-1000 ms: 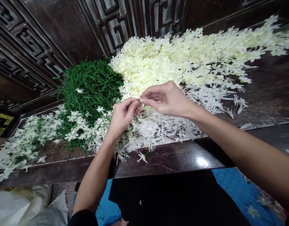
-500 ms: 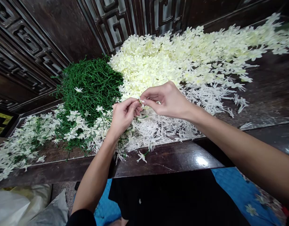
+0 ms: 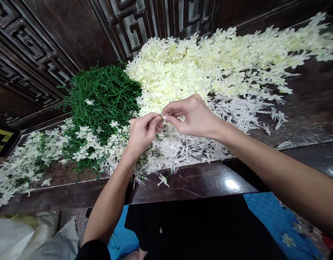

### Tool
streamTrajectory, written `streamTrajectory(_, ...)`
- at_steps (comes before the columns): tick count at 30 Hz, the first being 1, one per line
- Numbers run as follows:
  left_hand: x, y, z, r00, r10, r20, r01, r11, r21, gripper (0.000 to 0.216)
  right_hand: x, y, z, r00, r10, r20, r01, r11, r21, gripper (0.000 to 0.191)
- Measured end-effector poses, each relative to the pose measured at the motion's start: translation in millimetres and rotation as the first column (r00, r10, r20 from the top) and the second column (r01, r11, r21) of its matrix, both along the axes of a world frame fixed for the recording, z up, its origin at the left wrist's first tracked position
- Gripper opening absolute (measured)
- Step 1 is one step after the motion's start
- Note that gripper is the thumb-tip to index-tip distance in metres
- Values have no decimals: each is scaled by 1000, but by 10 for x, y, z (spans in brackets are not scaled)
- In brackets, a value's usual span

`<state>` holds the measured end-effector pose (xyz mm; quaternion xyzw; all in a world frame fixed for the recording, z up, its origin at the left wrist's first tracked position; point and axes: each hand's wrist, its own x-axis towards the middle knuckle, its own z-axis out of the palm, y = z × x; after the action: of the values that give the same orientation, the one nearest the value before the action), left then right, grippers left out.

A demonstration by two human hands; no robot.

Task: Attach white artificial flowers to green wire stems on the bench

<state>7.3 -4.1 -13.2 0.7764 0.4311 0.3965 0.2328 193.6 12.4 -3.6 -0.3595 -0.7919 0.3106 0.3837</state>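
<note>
My left hand (image 3: pixel 145 133) is closed in a pinch on a small artificial flower, mostly hidden by the fingertips. Thumb and forefinger of my right hand (image 3: pixel 195 115) pinch a thin white stamen piece (image 3: pixel 168 115) right against it, so the two hands meet fingertip to fingertip. Beneath them spreads a pile of white stamen pieces (image 3: pixel 188 146). Behind is a heap of cream flower heads (image 3: pixel 174 79), with green plastic stems (image 3: pixel 101 95) heaped to its left. White flowers on green stems (image 3: pixel 33 159) lie along the left.
A dark wooden bench (image 3: pixel 188 184) bears all the piles, backed by a carved lattice panel (image 3: pixel 134 27). One stemmed flower (image 3: pixel 163 180) lies at its front edge. Pale sacks (image 3: pixel 17 234) stand at lower left; a blue quilted cloth (image 3: pixel 277 220) is below.
Both hands stay in nearly the same place, fingertips together. The small white piece between them shows slightly less than before. The view has shifted a little.
</note>
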Motion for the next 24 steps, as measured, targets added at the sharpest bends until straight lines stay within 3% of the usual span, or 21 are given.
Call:
streamTrajectory(3,15,-7,30,997,-3,77,7,999,-41,20,10,4,49,995,1,-99,-9,997,-81,11)
streamTrajectory(7,8,14,86,961,27,275,1,995,-101,24,80,54,129,985,-43,-165,17,988,-156,22)
streamTrajectory(9,-18,41,99,925,69,373,-14,989,-149,25,120,99,120,991,-92,-96,80,989,-123,22)
streamTrajectory(12,-67,86,90,879,166,446,-38,959,-282,26,149,157,27,977,-139,164,150,987,-59,18)
streamTrajectory(16,-108,117,55,876,194,441,3,913,-407,29,119,181,-141,910,-86,406,105,994,-25,22)
streamTrajectory(20,-110,123,37,886,141,442,70,901,-428,30,81,192,-246,901,-86,425,70,996,55,21)
streamTrajectory(24,-94,101,80,825,187,534,116,867,-484,28,74,205,-249,898,-84,432,62,996,64,22)
